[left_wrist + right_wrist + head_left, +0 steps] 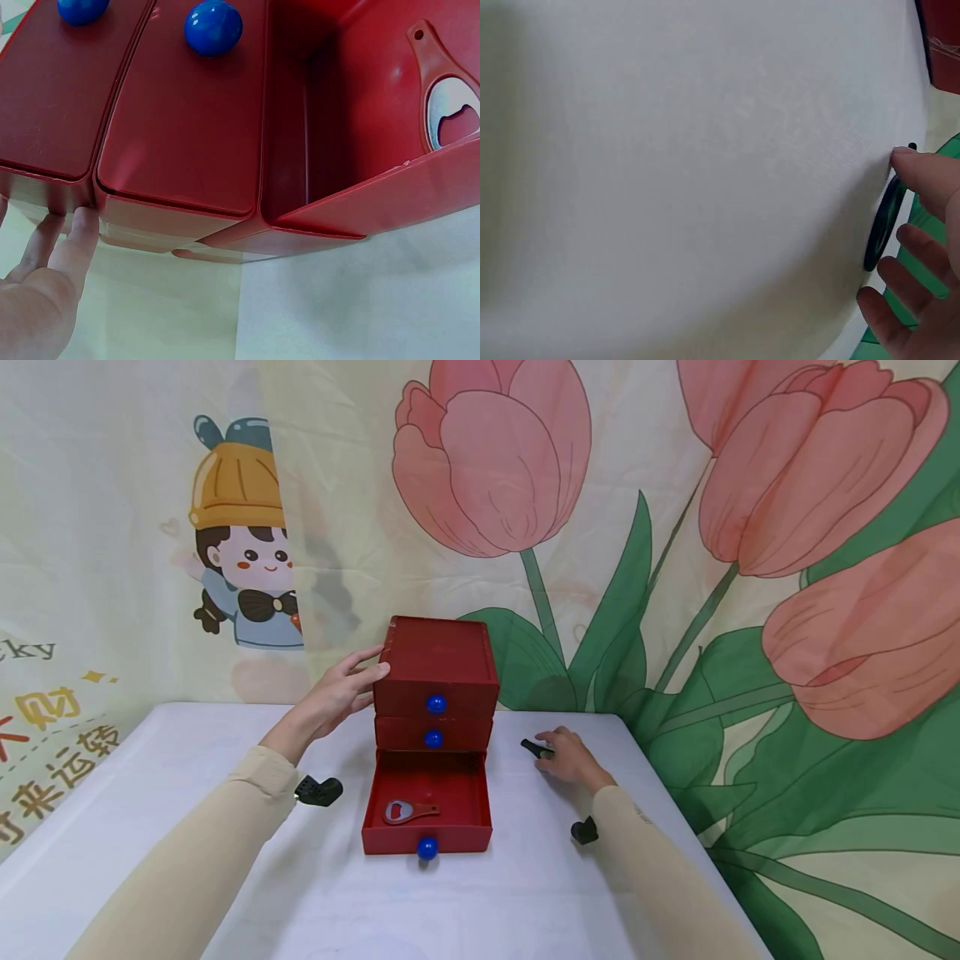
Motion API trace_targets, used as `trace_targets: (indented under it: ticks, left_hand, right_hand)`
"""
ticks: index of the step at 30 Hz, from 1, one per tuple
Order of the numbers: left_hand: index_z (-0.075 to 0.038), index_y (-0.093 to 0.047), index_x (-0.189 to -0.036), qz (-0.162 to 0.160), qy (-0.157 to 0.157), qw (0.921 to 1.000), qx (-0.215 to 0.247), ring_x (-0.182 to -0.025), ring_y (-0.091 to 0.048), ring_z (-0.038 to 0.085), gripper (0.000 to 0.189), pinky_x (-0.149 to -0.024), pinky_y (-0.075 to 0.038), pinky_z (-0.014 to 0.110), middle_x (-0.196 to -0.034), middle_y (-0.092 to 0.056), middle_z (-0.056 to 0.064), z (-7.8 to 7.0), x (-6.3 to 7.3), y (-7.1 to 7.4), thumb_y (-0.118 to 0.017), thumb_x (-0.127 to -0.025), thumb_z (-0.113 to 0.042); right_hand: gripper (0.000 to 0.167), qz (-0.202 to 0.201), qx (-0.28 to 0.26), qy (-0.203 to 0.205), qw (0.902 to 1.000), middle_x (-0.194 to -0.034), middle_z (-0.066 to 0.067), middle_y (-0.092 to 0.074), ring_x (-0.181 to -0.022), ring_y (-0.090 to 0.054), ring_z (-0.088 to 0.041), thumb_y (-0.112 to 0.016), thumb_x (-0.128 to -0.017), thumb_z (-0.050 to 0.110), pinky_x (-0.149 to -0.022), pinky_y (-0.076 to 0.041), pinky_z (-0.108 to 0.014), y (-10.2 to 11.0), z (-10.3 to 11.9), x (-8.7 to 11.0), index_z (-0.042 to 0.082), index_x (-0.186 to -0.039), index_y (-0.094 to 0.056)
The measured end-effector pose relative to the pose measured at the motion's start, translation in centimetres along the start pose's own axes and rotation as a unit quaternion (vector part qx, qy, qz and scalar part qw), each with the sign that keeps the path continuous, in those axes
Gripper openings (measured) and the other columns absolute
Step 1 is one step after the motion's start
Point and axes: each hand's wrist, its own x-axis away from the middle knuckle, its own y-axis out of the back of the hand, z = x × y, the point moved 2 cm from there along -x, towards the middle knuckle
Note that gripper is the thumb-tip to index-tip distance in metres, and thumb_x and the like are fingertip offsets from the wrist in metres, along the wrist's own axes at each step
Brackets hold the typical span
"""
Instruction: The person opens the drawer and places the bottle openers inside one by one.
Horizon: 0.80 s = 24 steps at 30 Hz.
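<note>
A red drawer cabinet (438, 647) with blue round knobs stands on the table, its bottom drawer (457, 777) pulled out. In that drawer lies a bottle opener (411, 811), with a reddish-brown handle and a metal head in the left wrist view. My left hand (341, 693) rests its fingers against the cabinet's left side near the top; the left wrist view shows the fingertips (85, 219) at the top section's side. On the right, my right hand (572, 757) is over a small dark elongated object (886, 221), its thumb at one end and the other fingers spread; its kind is unclear.
A white cloth (525, 902) covers the table. Behind it hangs a backdrop (352, 460) printed with tulips and a cartoon figure. Black wrist devices (319, 791) show beside both sleeves. The upper drawers, with blue knobs (433, 738), are closed.
</note>
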Motion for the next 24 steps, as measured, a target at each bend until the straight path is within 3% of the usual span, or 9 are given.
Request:
trace_targets:
  ticks: [7, 16, 24]
  left_hand:
    - [-0.026, -0.020, -0.172, 0.001, 0.001, 1.0000, -0.003, -0.151, -0.042, 0.039, 0.083, -0.124, -0.035, 0.054, -0.169, -0.034, 0.016, 0.0, 0.0, 0.0, -0.064, -0.105, -0.048]
    - [-0.026, -0.020, -0.172, 0.004, -0.002, 1.0000, 0.000, -0.151, -0.042, 0.039, 0.082, -0.125, -0.034, 0.054, -0.170, -0.032, 0.016, -0.1, 0.1, 0.0, -0.064, -0.105, -0.047]
    - [-0.026, -0.020, -0.172, 0.004, -0.005, 1.0000, -0.001, -0.152, -0.041, 0.040, 0.082, -0.125, -0.033, 0.056, -0.171, -0.030, 0.016, 0.0, 0.1, 0.0, -0.064, -0.105, -0.048]
  right_hand:
    - [0.051, 0.016, 0.015, -0.020, 0.9996, -0.130, -0.022, -0.062, -0.114, -0.057, -0.035, -0.074, -0.098, 0.018, -0.098, -0.053, -0.050, -0.6, 0.1, -0.1, 0.003, -0.146, -0.063]
    - [0.039, 0.017, 0.016, -0.026, 0.9994, -0.123, -0.024, -0.063, -0.113, -0.059, -0.039, -0.071, -0.096, 0.007, -0.102, -0.052, -0.051, -0.5, 1.2, 0.0, -0.002, -0.135, -0.070]
    - [0.038, 0.031, 0.016, -0.004, 0.9994, -0.123, -0.020, -0.065, -0.110, -0.063, -0.030, -0.073, -0.096, 0.006, -0.103, -0.054, -0.049, 0.0, 1.4, 0.4, 0.000, -0.133, -0.072]
